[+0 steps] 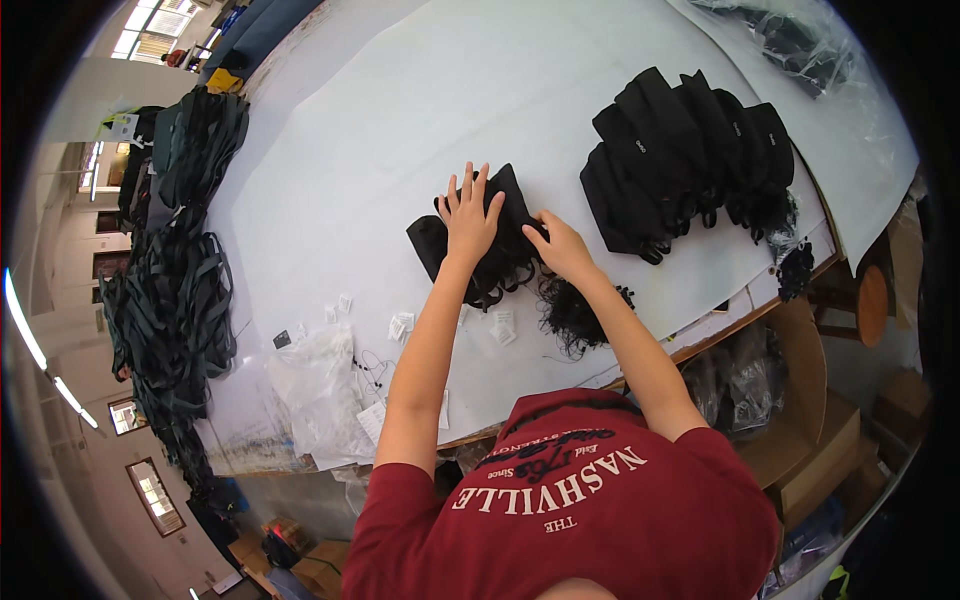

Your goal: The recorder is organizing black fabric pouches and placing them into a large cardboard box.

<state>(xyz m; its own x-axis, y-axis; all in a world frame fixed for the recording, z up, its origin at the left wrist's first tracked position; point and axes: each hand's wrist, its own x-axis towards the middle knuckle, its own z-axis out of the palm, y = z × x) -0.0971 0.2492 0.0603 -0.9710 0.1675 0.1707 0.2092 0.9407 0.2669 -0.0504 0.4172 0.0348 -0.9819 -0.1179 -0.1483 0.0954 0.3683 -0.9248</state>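
A small pile of soft black fabric pieces (513, 200) lies mid-way along the white-covered worktop (370, 140). The left hand (470, 228) rests on it, grip spread wide; the right hand (562, 248) touches its right edge, whether pinching I cannot tell. A tangled black cord bundle (574, 318) crowds its near side. Rightward lies a larger black fabric stack (655, 125); leftward, small white paper tags (401, 325), a crumpled translucent plastic bag (318, 390) and heaped dark straps (165, 320).

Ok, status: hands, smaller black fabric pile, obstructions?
Left hand spread on smaller black fabric pile. Right hand at its right edge, grip unclear. Tangled black cords lie close, nearside.
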